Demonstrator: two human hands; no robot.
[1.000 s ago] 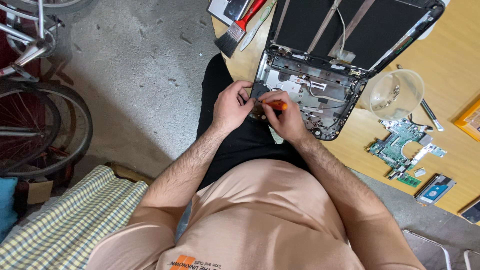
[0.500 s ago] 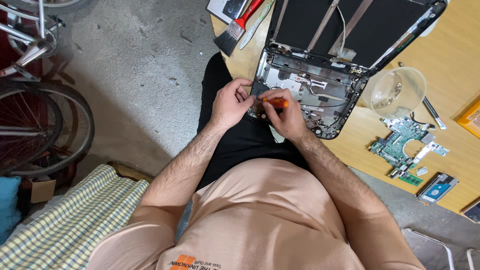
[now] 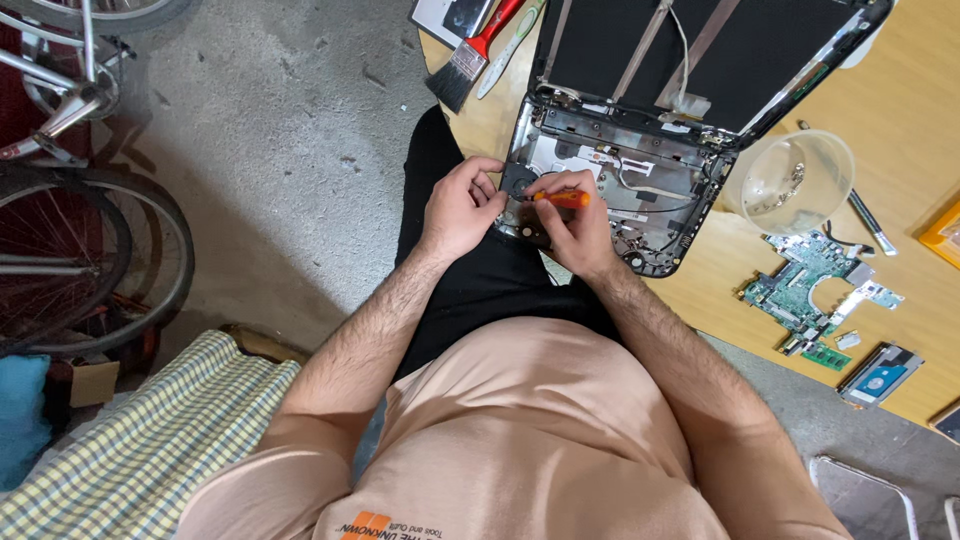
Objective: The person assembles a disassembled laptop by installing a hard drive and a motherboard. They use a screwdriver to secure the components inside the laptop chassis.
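The table [image 3: 900,130] was pale wood, and the laptop [image 3: 640,150] lay at its near-left corner, hanging partly over the person's lap. It was stripped open: the dark lid panel lay flat on the far side with two tan ribbon strips and a thin cable across it, while the base showed bare grey and black framing, loose wires and small brackets. Left of the laptop, a bicycle wheel [image 3: 90,260] stood on the concrete floor. Just right of the laptop sat a clear plastic tub [image 3: 790,185] holding small parts, and beyond that a green circuit board [image 3: 815,295]. Beyond the laptop's far-left corner lay a red-handled brush [image 3: 470,60].

The left hand [image 3: 460,205] gripped the laptop's near-left corner, fingers curled together against its edge. The right hand [image 3: 575,220] rested on the base beside it, thumb and fingers pinching an orange screwdriver [image 3: 562,199], its tip hidden among the parts.
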